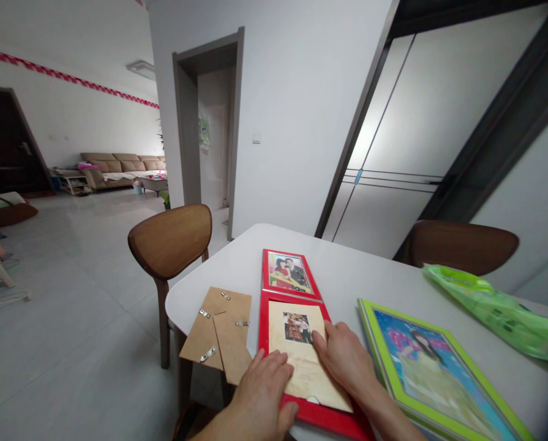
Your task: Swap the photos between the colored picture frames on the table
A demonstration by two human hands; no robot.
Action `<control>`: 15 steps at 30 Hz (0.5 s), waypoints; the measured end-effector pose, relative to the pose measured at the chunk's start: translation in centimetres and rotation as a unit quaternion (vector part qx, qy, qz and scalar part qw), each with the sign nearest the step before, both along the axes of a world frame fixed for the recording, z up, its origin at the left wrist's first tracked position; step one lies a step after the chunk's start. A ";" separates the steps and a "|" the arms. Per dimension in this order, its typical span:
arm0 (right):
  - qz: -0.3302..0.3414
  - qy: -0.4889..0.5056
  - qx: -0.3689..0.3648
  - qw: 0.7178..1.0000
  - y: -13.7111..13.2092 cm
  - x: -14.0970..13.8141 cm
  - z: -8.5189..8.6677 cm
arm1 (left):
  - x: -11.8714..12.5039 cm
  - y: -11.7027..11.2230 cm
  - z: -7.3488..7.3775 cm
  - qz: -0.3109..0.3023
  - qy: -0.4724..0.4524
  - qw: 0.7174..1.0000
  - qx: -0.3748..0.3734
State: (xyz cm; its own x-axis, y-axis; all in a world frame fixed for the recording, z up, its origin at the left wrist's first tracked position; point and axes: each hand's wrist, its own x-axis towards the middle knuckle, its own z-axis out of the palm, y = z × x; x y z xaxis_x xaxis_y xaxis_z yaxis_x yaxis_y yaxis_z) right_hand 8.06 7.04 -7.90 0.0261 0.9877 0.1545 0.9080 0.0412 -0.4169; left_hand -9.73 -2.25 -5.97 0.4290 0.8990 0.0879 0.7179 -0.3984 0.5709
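Observation:
A red photo frame (265, 334) lies face down at the near edge of the white table (375, 275). A cream card (301, 355) with a small photo rests on its back. My left hand (262, 389) lies flat on the card's lower left corner, fingers stretched out. My right hand (347, 361) rests on the card's right edge, fingers extended and pressing down. A second red frame (288, 272) with a picture of two people lies just beyond. A brown backing board (218, 334) with metal clips lies left of the frame, partly over the table edge.
A large green-framed picture (434, 373) lies to the right, and a green plastic bag (498, 309) sits farther right. Two wooden chairs stand at the table, one on the left (170, 242) and one behind it (460, 245). A tiled floor and a sofa (117, 166) lie beyond.

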 end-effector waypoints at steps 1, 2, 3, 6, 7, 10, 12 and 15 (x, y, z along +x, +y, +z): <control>-0.001 -0.034 0.011 0.999 -0.1 0.1 -0.1 | -0.4 -0.1 -0.1 -0.002 -0.004 1.000 0.006; 0.001 -0.070 0.022 0.997 -0.2 0.2 -0.2 | -1.0 -0.3 -0.3 -0.004 -0.007 1.000 0.014; 0.003 -0.104 0.031 0.994 -0.3 0.3 -0.2 | -1.9 -0.4 -0.5 -0.001 -0.008 1.000 0.023; 0.009 -0.141 0.050 0.989 -0.7 -0.1 0.2 | -5.8 -0.6 -1.5 0.055 0.015 0.997 0.044; 0.022 -0.125 0.056 0.990 -0.9 -0.7 0.5 | -7.4 -0.5 -1.9 0.090 0.036 0.994 0.045; 0.136 -0.045 0.057 0.988 -2.5 -4.4 1.5 | -11.3 0.2 -3.2 0.202 0.108 0.972 0.052; 0.215 -0.016 0.044 0.976 -3.7 -7.7 1.8 | -12.8 0.9 -3.8 0.227 0.126 0.962 0.081; 0.241 -0.014 0.049 0.969 -4.9 -12.1 1.4 | -13.5 1.9 -4.3 0.242 0.127 0.954 0.124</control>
